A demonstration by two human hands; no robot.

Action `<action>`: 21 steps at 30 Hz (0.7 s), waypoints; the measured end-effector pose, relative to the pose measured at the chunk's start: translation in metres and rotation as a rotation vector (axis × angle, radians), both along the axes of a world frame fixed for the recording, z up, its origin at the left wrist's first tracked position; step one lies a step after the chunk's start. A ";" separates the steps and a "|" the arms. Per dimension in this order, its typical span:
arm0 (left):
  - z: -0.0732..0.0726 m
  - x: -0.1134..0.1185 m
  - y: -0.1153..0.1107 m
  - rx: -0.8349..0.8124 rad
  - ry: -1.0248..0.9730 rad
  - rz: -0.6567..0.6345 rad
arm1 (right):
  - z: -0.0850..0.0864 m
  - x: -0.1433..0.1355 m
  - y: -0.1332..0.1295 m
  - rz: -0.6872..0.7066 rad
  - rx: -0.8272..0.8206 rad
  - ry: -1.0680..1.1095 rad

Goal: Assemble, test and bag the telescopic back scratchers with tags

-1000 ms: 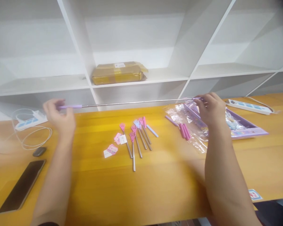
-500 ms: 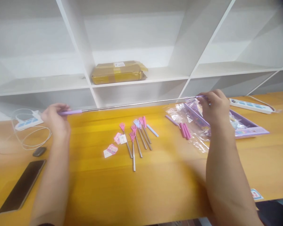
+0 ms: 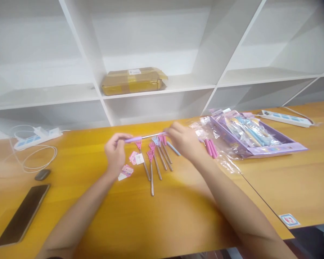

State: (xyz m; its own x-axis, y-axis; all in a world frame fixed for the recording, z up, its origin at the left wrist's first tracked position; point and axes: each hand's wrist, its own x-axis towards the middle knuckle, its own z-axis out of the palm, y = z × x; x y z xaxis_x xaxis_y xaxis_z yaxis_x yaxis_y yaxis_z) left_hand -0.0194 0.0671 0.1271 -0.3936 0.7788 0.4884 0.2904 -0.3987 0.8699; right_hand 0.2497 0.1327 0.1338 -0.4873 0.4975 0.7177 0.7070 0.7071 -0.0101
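Note:
My left hand (image 3: 116, 151) is closed round the purple handle (image 3: 133, 139) of a thin metal rod (image 3: 150, 136). At the rod's other end, my right hand (image 3: 180, 138) pinches a purple part mostly hidden by the fingers. The rod is level above several small hand-shaped scratchers, pink (image 3: 150, 155) and blue (image 3: 156, 141), with metal stems, lying on the table. Beside them are pink cards (image 3: 127, 170), a white tag (image 3: 139, 158) and a light blue tube (image 3: 173, 148). Pink tubes (image 3: 211, 148) lie right of my right hand.
A purple box (image 3: 278, 150) with wrapped items and clear plastic (image 3: 229, 163) is at the right. Power strips (image 3: 286, 118) sit at both sides. A phone (image 3: 23, 215) and a small dark object (image 3: 42, 175) lie left. A taped carton (image 3: 132, 82) rests on the shelf.
Both hands have come inward from far apart, and the rod between them is much shorter. My right hand has left the front of the purple box.

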 end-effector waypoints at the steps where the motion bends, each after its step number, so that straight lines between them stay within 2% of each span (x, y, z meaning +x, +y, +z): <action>1: -0.004 0.006 -0.003 -0.019 0.005 -0.014 | -0.004 -0.012 -0.007 0.018 -0.016 -0.023; 4: -0.006 0.010 -0.007 -0.019 -0.007 -0.017 | -0.011 -0.027 -0.017 0.045 -0.053 -0.017; 10: 0.010 -0.005 -0.002 -0.044 0.091 -0.173 | -0.001 -0.014 -0.011 0.066 -0.113 0.006; 12: 0.015 -0.009 -0.001 -0.080 0.221 -0.188 | 0.004 -0.010 -0.010 0.092 -0.163 0.047; 14: 0.020 -0.013 -0.001 -0.109 0.436 -0.148 | 0.009 -0.008 -0.011 0.141 -0.231 0.130; 17: 0.026 -0.018 -0.002 -0.119 0.760 -0.128 | 0.014 -0.008 -0.011 0.261 -0.349 0.344; 21: 0.029 -0.022 -0.003 -0.151 0.946 -0.204 | 0.013 -0.021 -0.014 0.400 -0.678 0.757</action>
